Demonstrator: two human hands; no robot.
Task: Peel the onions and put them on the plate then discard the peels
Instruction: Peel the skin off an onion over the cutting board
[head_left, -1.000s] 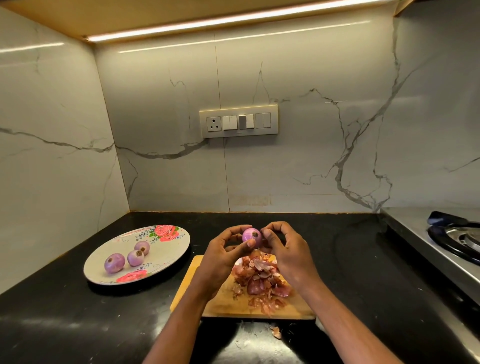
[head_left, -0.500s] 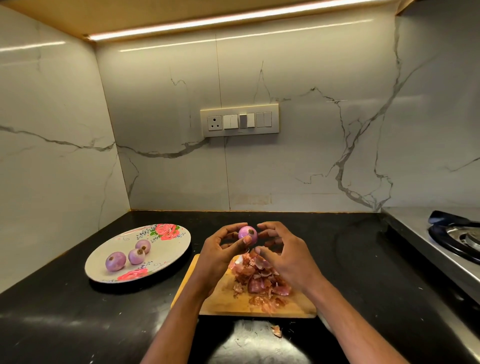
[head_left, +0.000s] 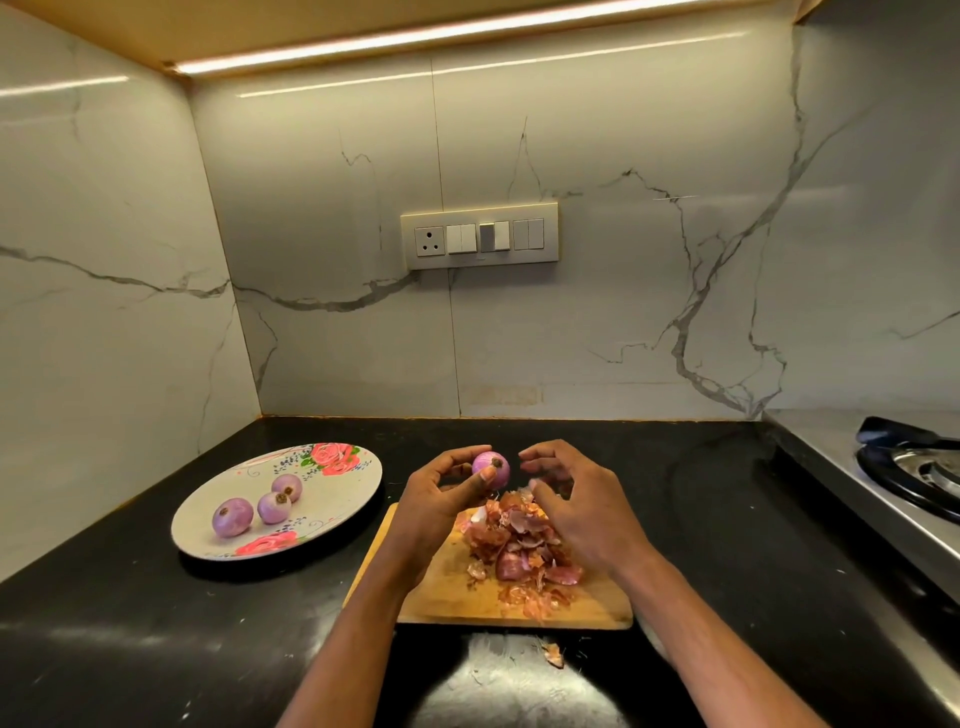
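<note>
My left hand (head_left: 436, 499) pinches a small peeled purple onion (head_left: 492, 466) between thumb and fingers, above the far end of the wooden cutting board (head_left: 447, 597). My right hand (head_left: 576, 509) hovers just right of the onion with fingers loosely curled and holds nothing. A heap of reddish onion peels (head_left: 519, 551) lies on the board below both hands. To the left, a flowered plate (head_left: 337, 499) carries three peeled onions (head_left: 232, 516), (head_left: 274, 506), (head_left: 287, 486).
The black countertop (head_left: 156, 639) meets marble walls at the back and left. A gas stove (head_left: 914, 478) stands at the right edge. One loose peel scrap (head_left: 553, 654) lies on the counter in front of the board. A switch panel (head_left: 480, 236) is on the back wall.
My right hand has let go of the onion and drawn a little to the right. The onion stays pinched in my left hand alone.
</note>
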